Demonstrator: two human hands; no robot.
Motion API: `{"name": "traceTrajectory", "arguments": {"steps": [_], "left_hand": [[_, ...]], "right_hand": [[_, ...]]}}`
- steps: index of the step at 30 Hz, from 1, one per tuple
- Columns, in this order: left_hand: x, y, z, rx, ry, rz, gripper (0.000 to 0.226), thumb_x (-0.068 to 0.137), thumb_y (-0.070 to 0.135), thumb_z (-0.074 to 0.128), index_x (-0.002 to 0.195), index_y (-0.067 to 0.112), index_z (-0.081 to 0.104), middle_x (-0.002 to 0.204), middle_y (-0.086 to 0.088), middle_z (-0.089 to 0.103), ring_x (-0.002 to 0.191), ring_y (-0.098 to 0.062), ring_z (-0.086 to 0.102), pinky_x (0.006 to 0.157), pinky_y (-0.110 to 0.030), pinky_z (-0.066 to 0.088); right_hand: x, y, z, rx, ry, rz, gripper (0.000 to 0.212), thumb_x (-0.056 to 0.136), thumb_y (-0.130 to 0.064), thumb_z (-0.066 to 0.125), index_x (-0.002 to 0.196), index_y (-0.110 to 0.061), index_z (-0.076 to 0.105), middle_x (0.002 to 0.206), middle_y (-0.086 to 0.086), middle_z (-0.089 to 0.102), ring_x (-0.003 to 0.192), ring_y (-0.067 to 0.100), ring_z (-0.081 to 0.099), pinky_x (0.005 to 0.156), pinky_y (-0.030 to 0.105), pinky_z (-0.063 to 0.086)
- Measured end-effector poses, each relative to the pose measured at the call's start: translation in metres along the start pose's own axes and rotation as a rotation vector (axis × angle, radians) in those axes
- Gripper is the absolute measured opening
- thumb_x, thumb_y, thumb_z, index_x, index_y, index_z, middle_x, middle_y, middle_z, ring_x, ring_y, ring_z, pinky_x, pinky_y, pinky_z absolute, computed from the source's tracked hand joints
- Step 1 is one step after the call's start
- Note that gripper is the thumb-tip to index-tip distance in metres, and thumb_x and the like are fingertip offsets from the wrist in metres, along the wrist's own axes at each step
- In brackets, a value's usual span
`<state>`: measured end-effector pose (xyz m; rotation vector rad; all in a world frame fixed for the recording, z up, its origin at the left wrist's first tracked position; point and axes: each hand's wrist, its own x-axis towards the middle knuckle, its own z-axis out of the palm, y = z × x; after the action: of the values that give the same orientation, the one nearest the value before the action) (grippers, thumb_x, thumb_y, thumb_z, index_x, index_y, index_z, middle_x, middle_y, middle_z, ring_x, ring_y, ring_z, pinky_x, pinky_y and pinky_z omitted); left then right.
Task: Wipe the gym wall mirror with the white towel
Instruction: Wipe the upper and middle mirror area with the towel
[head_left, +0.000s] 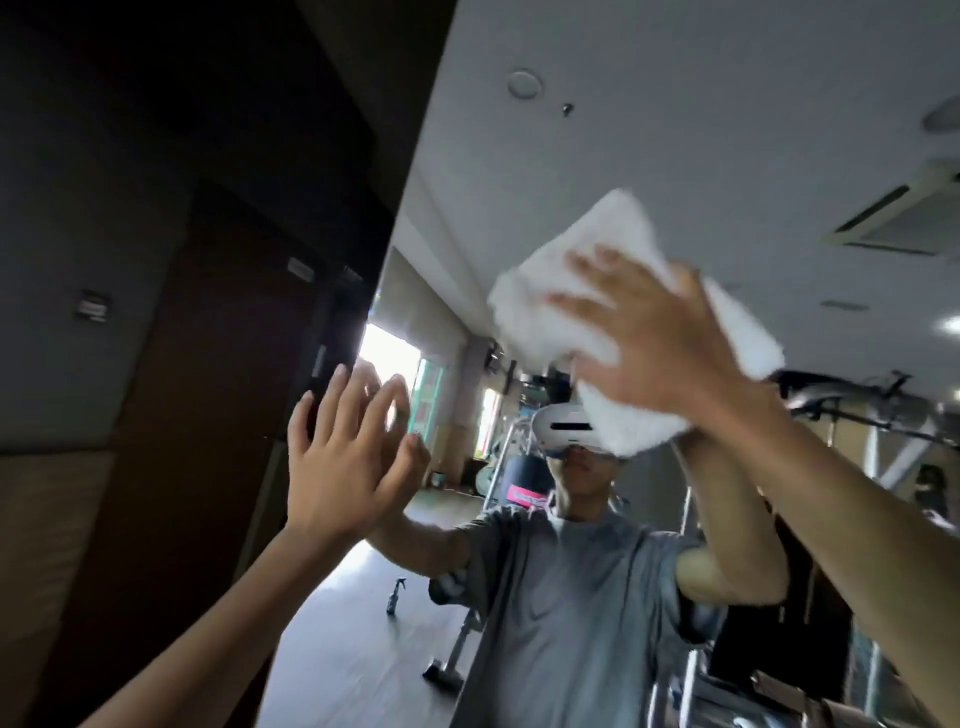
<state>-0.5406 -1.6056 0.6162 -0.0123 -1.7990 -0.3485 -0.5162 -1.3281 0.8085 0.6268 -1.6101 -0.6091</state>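
The wall mirror fills the right two thirds of the view. It reflects a ceiling, gym machines and a person in a grey shirt. My right hand presses the folded white towel flat against the glass at upper right, fingers spread and straight. My left hand rests flat on the mirror near its left edge, fingers straight and pointing up. Part of the towel is hidden under my right palm.
A dark wall with a brown door stands left of the mirror's edge. Reflected in the glass are a spray bottle on the floor and gym equipment at the right.
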Motion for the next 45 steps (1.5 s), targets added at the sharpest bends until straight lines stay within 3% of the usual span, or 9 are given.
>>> {"name": "traceTrajectory", "arguments": {"steps": [6, 9, 13, 21, 26, 31, 34, 40, 45], "left_hand": [[-0.026, -0.019, 0.014, -0.136, -0.068, -0.243, 0.070, 0.089, 0.079, 0.000, 0.154, 0.053, -0.005, 0.168, 0.000, 0.012, 0.156, -0.021, 0.003, 0.121, -0.048, 0.004], [-0.031, -0.014, 0.014, -0.240, -0.084, -0.308, 0.073, 0.088, 0.076, 0.006, 0.155, 0.049, 0.010, 0.162, 0.000, 0.028, 0.153, -0.025, 0.017, 0.120, -0.050, 0.016], [-0.034, -0.012, 0.012, -0.332, 0.000, -0.416, 0.056, 0.088, 0.059, 0.028, 0.116, 0.017, 0.053, 0.111, -0.001, 0.060, 0.109, -0.029, 0.057, 0.098, -0.051, 0.044], [-0.040, -0.013, 0.015, -0.347, 0.050, -0.439, 0.025, 0.095, 0.040, 0.025, 0.087, 0.025, 0.043, 0.079, 0.016, 0.046, 0.074, -0.013, 0.054, 0.079, -0.049, 0.051], [-0.051, -0.006, 0.009, -0.393, 0.068, -0.472, 0.053, 0.086, 0.047, 0.011, 0.082, 0.012, 0.051, 0.079, 0.000, 0.056, 0.076, -0.030, 0.058, 0.080, -0.048, 0.046], [-0.089, -0.011, 0.012, -0.427, -0.012, -0.562, 0.049, 0.076, 0.046, 0.020, 0.076, 0.010, 0.053, 0.075, -0.016, 0.061, 0.070, -0.036, 0.057, 0.070, -0.036, 0.039], [-0.089, -0.009, 0.014, -0.434, 0.061, -0.584, 0.048, 0.090, 0.047, 0.016, 0.085, 0.018, 0.054, 0.076, -0.001, 0.063, 0.067, -0.020, 0.061, 0.077, -0.045, 0.054], [-0.090, -0.008, 0.015, -0.457, 0.078, -0.603, 0.063, 0.087, 0.059, 0.011, 0.097, 0.018, 0.057, 0.092, -0.004, 0.071, 0.074, -0.019, 0.065, 0.082, -0.048, 0.057], [-0.087, -0.008, 0.011, -0.421, 0.064, -0.574, 0.045, 0.091, 0.043, 0.015, 0.084, 0.016, 0.051, 0.072, 0.002, 0.056, 0.073, -0.033, 0.062, 0.076, -0.039, 0.044]], "right_hand": [[0.063, -0.066, 0.006, -0.005, 0.075, 0.435, 0.071, 0.089, -0.056, 0.039, 0.153, -0.025, 0.035, 0.165, 0.011, 0.023, 0.152, 0.032, 0.017, 0.114, 0.062, 0.011], [0.055, -0.140, 0.021, 0.002, 0.049, 0.020, 0.072, 0.088, -0.058, 0.052, 0.153, -0.030, 0.038, 0.164, 0.008, 0.027, 0.152, 0.029, 0.021, 0.116, 0.060, 0.008], [0.048, -0.146, 0.029, 0.067, 0.022, -0.469, 0.060, 0.086, -0.058, 0.038, 0.141, -0.038, 0.054, 0.154, 0.001, 0.045, 0.143, 0.024, 0.040, 0.112, 0.050, 0.014], [0.117, -0.093, 0.006, 0.023, 0.074, 0.396, 0.061, 0.095, -0.050, 0.040, 0.152, -0.029, 0.036, 0.165, 0.008, 0.022, 0.152, 0.028, 0.015, 0.115, 0.062, 0.012], [0.079, -0.201, 0.034, 0.083, 0.059, -0.090, 0.060, 0.088, -0.045, 0.060, 0.145, -0.033, 0.049, 0.161, 0.005, 0.034, 0.151, 0.026, 0.024, 0.115, 0.057, 0.001], [0.006, -0.203, 0.037, 0.143, -0.041, -0.621, 0.053, 0.086, -0.042, 0.047, 0.135, -0.031, 0.061, 0.151, 0.001, 0.049, 0.144, 0.026, 0.039, 0.115, 0.056, 0.019], [0.036, -0.136, 0.029, 0.090, 0.048, -0.497, 0.055, 0.085, -0.042, 0.038, 0.132, -0.032, 0.065, 0.146, 0.004, 0.055, 0.137, 0.028, 0.049, 0.104, 0.049, 0.024], [0.081, -0.131, 0.015, 0.051, 0.019, 0.181, 0.063, 0.093, -0.048, 0.047, 0.152, -0.030, 0.036, 0.165, 0.005, 0.023, 0.153, 0.027, 0.017, 0.116, 0.062, 0.009], [0.036, -0.237, 0.039, 0.029, 0.021, -0.208, 0.061, 0.090, -0.051, 0.056, 0.148, -0.033, 0.046, 0.160, 0.005, 0.036, 0.149, 0.027, 0.028, 0.116, 0.061, 0.010]]}}
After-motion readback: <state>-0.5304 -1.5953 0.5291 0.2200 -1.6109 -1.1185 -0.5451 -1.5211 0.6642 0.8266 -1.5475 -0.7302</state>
